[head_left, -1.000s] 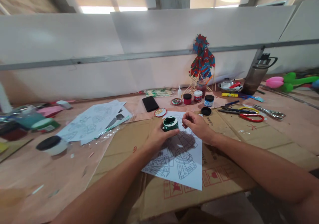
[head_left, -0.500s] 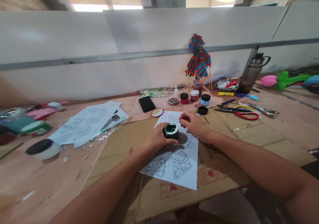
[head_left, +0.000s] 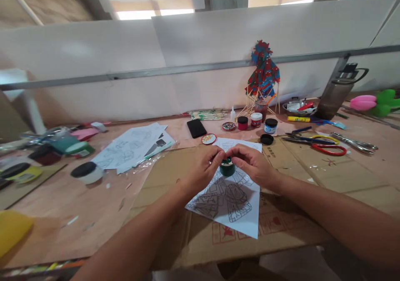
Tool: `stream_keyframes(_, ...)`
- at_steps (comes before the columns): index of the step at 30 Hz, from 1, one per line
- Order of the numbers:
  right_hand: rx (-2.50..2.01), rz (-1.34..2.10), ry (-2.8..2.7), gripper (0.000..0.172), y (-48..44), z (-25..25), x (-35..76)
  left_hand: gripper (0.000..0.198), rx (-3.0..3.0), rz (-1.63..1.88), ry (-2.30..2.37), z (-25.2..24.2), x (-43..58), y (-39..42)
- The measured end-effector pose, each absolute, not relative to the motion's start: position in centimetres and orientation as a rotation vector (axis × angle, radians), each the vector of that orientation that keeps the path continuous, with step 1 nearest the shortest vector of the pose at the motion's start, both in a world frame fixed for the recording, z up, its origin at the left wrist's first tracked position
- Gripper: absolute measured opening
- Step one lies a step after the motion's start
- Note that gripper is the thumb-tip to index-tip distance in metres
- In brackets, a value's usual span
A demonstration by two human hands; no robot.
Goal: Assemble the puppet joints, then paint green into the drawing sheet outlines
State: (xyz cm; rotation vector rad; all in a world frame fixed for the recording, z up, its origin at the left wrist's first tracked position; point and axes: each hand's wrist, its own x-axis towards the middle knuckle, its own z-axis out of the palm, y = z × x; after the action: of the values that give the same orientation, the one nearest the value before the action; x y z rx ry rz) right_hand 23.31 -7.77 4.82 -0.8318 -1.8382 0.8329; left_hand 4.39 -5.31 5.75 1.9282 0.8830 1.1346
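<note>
An open jar of dark green paint (head_left: 227,169) stands on a sheet of paper with line drawings (head_left: 239,201). My left hand (head_left: 208,164) is at the jar's left rim, thumb and fingers pinched together. From the other side, my right hand (head_left: 250,163) reaches over the rim, its fingers also closed. The fingertips of both hands come close together above the mouth, and what they pinch is hidden. Part of the white lining around the opening shows between them. A round black lid (head_left: 266,139) lies on the cardboard (head_left: 287,189) beyond my right hand.
Behind the paper are a black phone (head_left: 196,128), small dishes of beads (head_left: 228,126) and paint jars (head_left: 242,123). Red-handled scissors (head_left: 329,149) and a tall bottle (head_left: 336,91) are at right. Drawing sheets (head_left: 125,145) and a white jar (head_left: 87,173) lie at left.
My left hand has shifted from around the jar's side to its rim. My right hand has come in to the jar's mouth from beside it. The view has turned left.
</note>
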Motion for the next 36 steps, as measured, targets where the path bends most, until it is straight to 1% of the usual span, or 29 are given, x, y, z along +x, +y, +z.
stream_keyframes(2, -0.836, 0.832, -1.838, 0.017, -7.8, 4.9, 23.3, 0.026, 1.943, 1.114, 0.883, 5.7, 4.4, -5.5)
stream_keyframes(5, -0.853, 0.915, -1.808, 0.018, -7.9, 5.1, 23.2, 0.022, 1.909, 1.09, 0.895, 5.9, 4.3, -5.6)
stream_keyframes(8, -0.873, 1.029, -1.755, 0.022, -8.0, 5.1, 23.1, 0.019, 1.846, 1.093, 0.915, 6.2, 4.3, -5.5)
stream_keyframes(13, -0.885, 1.121, -1.696, 0.031, -7.9, 4.6, 23.0, 0.023, 1.912, 1.093, 0.915, 6.1, 4.5, -5.3)
stream_keyframes(19, -0.827, 1.169, -1.61, 0.03, -8.8, 4.6, 22.6, 0.022, 1.991, 1.11, 0.895, 5.8, 4.4, -5.8)
stream_keyframes(23, -0.72, 1.183, -1.589, 0.032, -9.4, 4.3, 22.3, 0.023, 1.917, 1.163, 0.832, 5.9, 4.2, -6.1)
stream_keyframes(29, -0.631, 1.057, -1.705, 0.033, -9.7, 3.8, 22.1, 0.031, 1.698, 1.11, 0.725, 5.0, 4.3, -5.8)
stream_keyframes(36, -0.527, 0.71, -2.007, 0.05, -9.4, 4.3, 22.1, 0.032, 1.483, 1.117, 0.563, 5.0, 5.0, -5.7)
